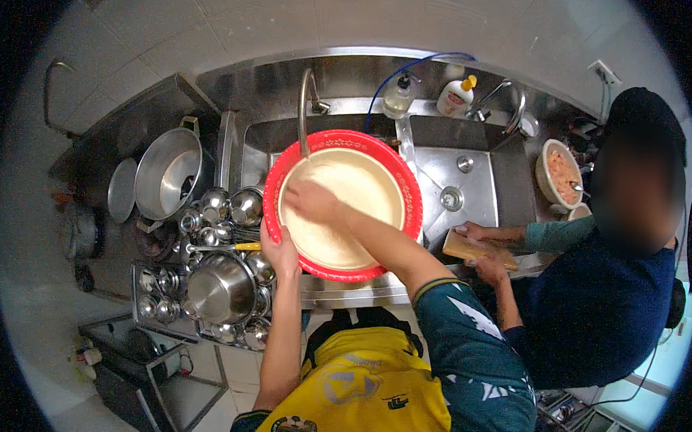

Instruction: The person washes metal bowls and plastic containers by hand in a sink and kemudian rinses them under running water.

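Observation:
A large red plastic basin (413, 210) with a pierced rim rests over the left sink, tilted or level I cannot tell. Within it sits a round cream-coloured interior or liquid (370, 185); which of the two is unclear. My left hand (280, 252) grips the basin's rim at its lower left. Inside the basin, at the left, is my right hand (312, 202), blurred, its fingers hard to make out. A curved metal faucet (303, 111) reaches over the basin's upper left edge, its spout just above my right hand.
Steel bowls and a pot (222, 286) crowd the left counter beside a large aluminium pot (167, 172). At right, a co-worker's hands hold a wooden board (476, 252) at the right sink (484, 175). Soap bottles (399, 98) stand behind; a bowl of pinkish pieces (560, 175) stands far right.

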The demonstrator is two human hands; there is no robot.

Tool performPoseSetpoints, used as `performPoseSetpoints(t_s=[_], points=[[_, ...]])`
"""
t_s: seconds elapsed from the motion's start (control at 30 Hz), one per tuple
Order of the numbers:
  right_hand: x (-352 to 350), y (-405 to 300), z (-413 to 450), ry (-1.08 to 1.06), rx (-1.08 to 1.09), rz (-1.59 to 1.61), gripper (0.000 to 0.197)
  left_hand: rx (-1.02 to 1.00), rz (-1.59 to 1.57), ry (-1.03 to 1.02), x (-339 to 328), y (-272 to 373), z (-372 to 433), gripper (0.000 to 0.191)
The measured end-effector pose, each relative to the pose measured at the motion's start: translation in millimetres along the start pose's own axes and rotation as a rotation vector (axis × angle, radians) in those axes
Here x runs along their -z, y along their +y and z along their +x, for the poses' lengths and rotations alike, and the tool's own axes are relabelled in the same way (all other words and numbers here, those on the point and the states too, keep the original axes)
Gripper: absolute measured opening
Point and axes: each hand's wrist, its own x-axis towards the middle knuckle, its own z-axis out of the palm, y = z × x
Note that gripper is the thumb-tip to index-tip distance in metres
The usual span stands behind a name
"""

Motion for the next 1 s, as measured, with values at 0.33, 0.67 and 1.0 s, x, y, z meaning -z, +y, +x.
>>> performPoseSetpoints(t_s=[0.33,0.67,1.0], points=[[11.6,2.3,-55.5,-0.619,-0.543,0.087,0.026,-0.202,0.054,0.229,-7.5,42.3,25.4,0.056],[-15.5,84.8,31.1,0.074,-0.502,0.151,0.017,-0.116,-0.065,-0.001,-29.6,36.9,18.2,0.056],[39.7,48.0,-74.7,-0.686,-0.722,-0.160,0.052,-0.318,0.347,0.340,0.7,33.1,12.1,0.054]])
